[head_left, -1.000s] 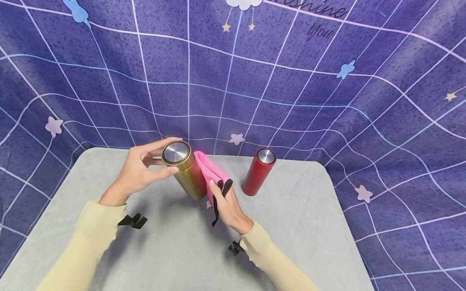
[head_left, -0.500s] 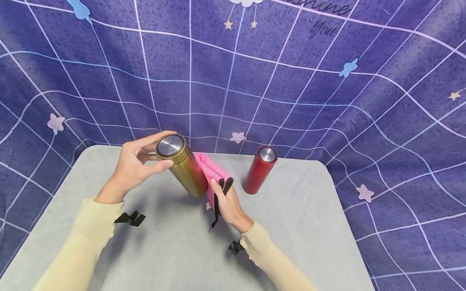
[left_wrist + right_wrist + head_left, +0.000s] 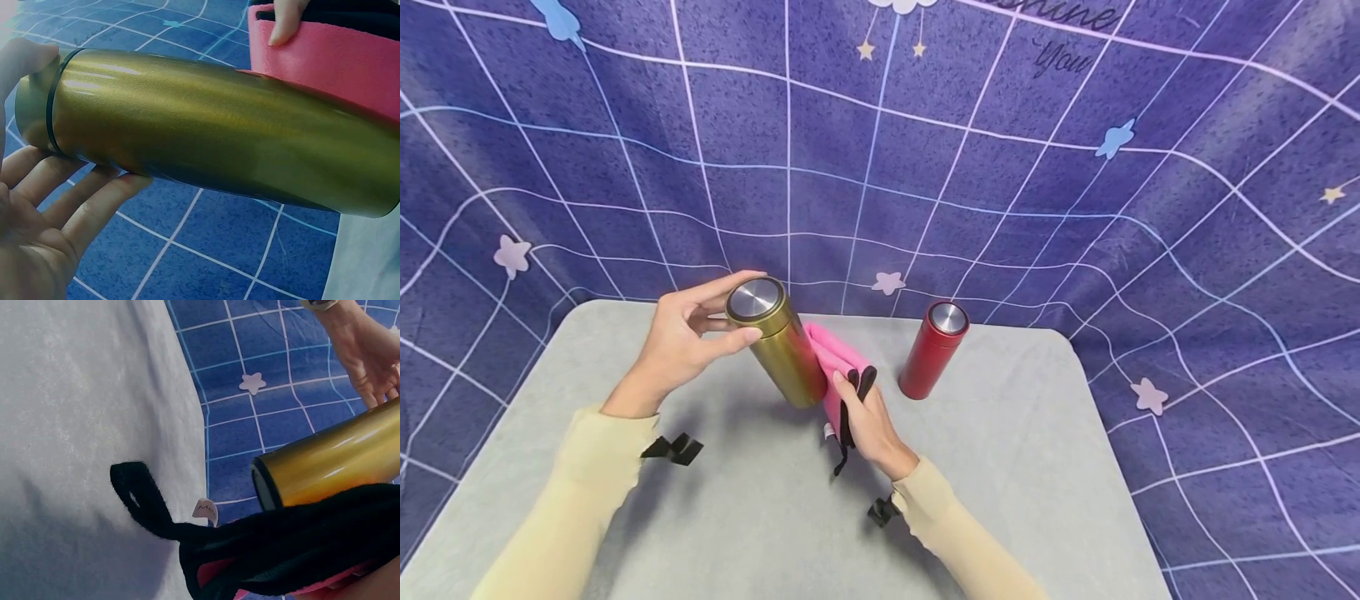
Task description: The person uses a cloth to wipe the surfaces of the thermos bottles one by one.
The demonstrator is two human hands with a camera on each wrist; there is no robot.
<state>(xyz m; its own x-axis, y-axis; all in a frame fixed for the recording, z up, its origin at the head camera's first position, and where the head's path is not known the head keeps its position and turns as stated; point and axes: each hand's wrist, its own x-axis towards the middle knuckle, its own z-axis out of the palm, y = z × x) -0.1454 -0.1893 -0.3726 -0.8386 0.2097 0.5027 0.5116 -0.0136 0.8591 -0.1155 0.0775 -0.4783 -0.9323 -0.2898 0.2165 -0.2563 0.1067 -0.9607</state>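
Observation:
My left hand (image 3: 688,333) grips a gold thermos bottle (image 3: 786,362) near its silver-topped lid, thumb on one side and fingers on the other. The bottle leans, its lid toward the upper left, and its dark-rimmed base shows in the right wrist view and seems to be off the table. Against the bottle's right side my right hand (image 3: 868,425) presses a folded pink cloth (image 3: 331,62) with black trim, pinching it between thumb and fingers. A black loop (image 3: 140,494) and a small white tag (image 3: 205,511) hang from the cloth. The right fingers are mostly hidden behind it.
A red thermos bottle (image 3: 932,350) stands upright to the right of the cloth. Both are over a grey-covered table (image 3: 760,517). A purple-blue curtain (image 3: 880,167) with grid lines and stars rises along the table's back and sides. Black straps (image 3: 681,450) hang at both wrists.
The gold bottle has shifted slightly up and left in the left hand. The pink cloth has slid a little way down the bottle's side toward its base. The red bottle stays put.

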